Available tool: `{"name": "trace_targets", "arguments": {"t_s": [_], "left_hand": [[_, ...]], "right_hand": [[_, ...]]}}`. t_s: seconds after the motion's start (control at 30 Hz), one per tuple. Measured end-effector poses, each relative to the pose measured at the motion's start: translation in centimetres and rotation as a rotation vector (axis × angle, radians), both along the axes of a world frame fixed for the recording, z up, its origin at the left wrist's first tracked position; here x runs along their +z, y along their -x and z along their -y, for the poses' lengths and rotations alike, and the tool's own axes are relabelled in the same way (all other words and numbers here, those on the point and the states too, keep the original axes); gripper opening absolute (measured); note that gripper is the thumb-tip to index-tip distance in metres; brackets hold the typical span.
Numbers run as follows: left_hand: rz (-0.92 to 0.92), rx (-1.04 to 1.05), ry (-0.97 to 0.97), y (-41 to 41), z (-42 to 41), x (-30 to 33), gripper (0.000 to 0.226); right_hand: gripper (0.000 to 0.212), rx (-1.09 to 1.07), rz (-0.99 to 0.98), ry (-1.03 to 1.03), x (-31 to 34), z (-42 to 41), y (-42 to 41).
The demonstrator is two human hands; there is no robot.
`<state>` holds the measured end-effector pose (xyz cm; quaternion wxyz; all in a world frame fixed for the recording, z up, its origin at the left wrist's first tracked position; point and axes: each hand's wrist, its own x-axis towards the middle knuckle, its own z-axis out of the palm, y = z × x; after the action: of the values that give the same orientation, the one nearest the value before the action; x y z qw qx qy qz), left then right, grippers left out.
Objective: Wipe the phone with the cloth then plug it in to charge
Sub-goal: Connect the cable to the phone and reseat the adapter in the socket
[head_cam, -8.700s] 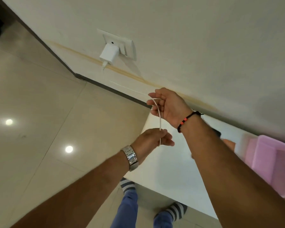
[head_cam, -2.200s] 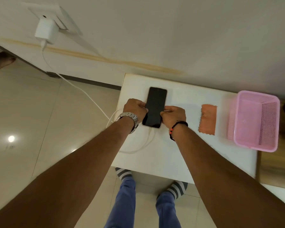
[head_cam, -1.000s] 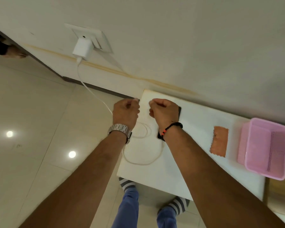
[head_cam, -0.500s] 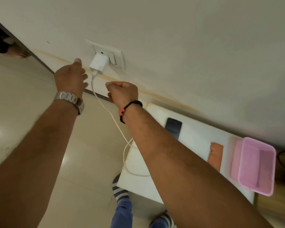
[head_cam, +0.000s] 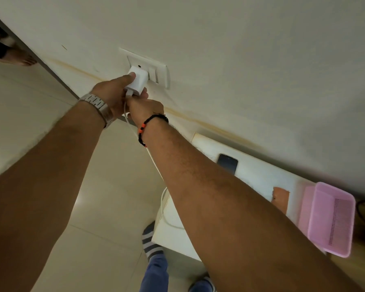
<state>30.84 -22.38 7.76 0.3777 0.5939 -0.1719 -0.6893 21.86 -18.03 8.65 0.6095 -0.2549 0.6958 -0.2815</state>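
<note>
A white charger block (head_cam: 137, 81) sits in the wall socket plate (head_cam: 156, 69). My left hand (head_cam: 111, 93) grips the block, thumb on its side. Just below it, my right hand (head_cam: 144, 107) pinches the white cable (head_cam: 156, 167) at the plug end. The cable runs down under my right forearm to the white table (head_cam: 259, 175) and loops over its left edge. The dark phone (head_cam: 228, 163) lies screen up on the table near the wall; its lower part is hidden by my arm. An orange cloth (head_cam: 280, 199) lies flat to its right.
A pink plastic basket (head_cam: 329, 218) stands at the table's right end beside the cloth. Glossy beige floor tiles spread to the left. My striped socks and blue trousers show below the table edge. Another person's bare foot (head_cam: 19, 59) is at the far left.
Both hands have risen from beside the socket onto the charger. The left hand now grips the block and the right pinches the cable end. Earlier they left the phone on the table.
</note>
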Motion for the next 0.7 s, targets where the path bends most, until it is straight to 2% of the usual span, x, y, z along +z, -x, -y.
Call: {"name": "trace_targets", "arguments": {"t_s": [0.13,0.23,0.3,0.47,0.7], "left_hand": [[-0.01,-0.059,0.011,-0.1,0.1,0.3,0.04],[-0.014,-0.086,0.014,-0.4,0.2,0.3,0.041],[-0.01,-0.107,0.013,-0.7,0.4,0.1,0.044],[-0.051,-0.096,-0.008,-1.3,0.7,-0.3,0.047],[-0.083,-0.076,0.008,-1.5,0.8,-1.5,0.038]], "right_hand": [[0.018,-0.008,-0.003,0.0,-0.9,0.5,-0.3],[0.021,-0.004,-0.01,0.002,-1.8,1.0,-0.6],[0.013,-0.015,-0.027,0.001,-2.1,1.3,-0.7],[0.053,-0.09,0.077,0.02,-2.6,1.9,-1.3],[0.06,-0.138,0.147,0.018,-3.5,2.4,-1.1]]}}
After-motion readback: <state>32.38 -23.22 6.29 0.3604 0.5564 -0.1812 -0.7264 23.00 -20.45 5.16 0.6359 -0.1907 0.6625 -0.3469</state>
